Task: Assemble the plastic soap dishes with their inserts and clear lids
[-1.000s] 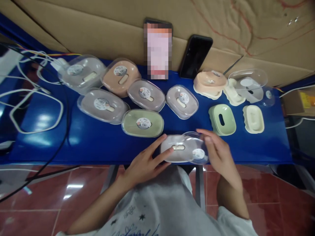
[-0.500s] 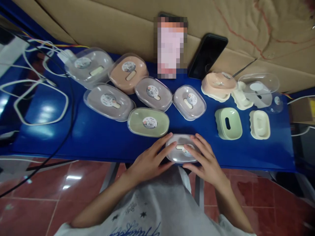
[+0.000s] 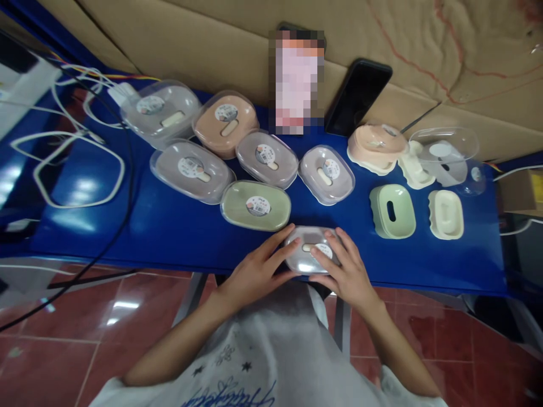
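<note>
Blue table: a long surface (image 3: pixel 182 243) across the view; directions use a clock centred on the box in hand, with 12 straight ahead of the person.
Lidded boxes: six stand from 10 round to 12 o'clock, the nearest a green box (image 3: pixel 241 212) at 10.
Uncovered parts: a green shell (image 3: pixel 405 206) with an oval hole at 2 o'clock; a cream tray (image 3: pixel 457 215) beyond it, between 2 and 3.
Left hand: at 8 o'clock, this hand (image 3: pixel 252 274) holds the box's left end, thumb at the near edge, one fingertip at the far rim, another on top.
Right hand: at 4 o'clock, this hand (image 3: pixel 354 280) holds the right end, fingers spread over the top, thumb at the near edge.
Pale grey box: at the clock's centre, by the table's near edge, the box (image 3: pixel 300 263) lies flat between both hands.
Clear lid: it (image 3: pixel 314 268) covers the box; whether its rim is fully seated cannot be told, as fingers hide parts of it. Light, equal pressure at both ends should serve best, with fingertips out near the rim, since thin plastic may flex in the middle.
Round sticker: on the lid, the sticker (image 3: pixel 326 249) sits partly under right-hand fingers; keeping them from rubbing it would protect its edge.
</note>
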The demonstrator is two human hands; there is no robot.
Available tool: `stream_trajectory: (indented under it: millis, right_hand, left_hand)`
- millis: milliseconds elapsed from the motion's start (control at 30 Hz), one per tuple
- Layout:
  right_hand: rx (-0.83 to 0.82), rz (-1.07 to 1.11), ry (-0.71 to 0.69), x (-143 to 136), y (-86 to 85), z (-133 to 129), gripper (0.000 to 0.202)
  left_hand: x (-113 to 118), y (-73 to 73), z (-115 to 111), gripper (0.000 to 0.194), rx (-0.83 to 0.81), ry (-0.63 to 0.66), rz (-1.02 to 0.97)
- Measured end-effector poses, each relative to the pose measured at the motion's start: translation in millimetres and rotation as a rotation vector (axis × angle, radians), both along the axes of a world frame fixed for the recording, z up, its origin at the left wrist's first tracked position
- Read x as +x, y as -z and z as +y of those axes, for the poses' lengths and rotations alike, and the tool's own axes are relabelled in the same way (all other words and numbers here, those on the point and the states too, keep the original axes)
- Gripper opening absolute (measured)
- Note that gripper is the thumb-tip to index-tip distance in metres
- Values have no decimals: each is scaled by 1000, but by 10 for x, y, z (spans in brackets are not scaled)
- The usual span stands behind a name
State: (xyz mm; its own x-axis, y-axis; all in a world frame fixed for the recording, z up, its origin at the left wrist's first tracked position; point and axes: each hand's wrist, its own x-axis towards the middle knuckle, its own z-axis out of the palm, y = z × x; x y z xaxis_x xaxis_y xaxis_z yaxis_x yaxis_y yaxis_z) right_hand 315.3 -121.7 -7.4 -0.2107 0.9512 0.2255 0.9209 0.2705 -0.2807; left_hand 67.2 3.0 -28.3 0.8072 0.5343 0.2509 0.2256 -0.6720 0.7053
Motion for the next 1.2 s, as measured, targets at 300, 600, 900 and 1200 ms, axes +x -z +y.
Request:
stream_trajectory:
  millis: [300,600,900,1200]
  right_hand:
    - [39,57,66,35,21,-37,58]
    - [165,-22,589,906,-82,-372,51]
    - [428,21,671,1850,10,-720,46]
    - [523,89,826,646,-162,-976,44]
  left_hand:
    - [171,-81,-19,70,2,-75,38]
    - [710,-124,-8,66,68,-132,62]
    - [1135,-197,-37,61,173,-132,112]
    - [1285,-361,-83,77,-142,-32,-14]
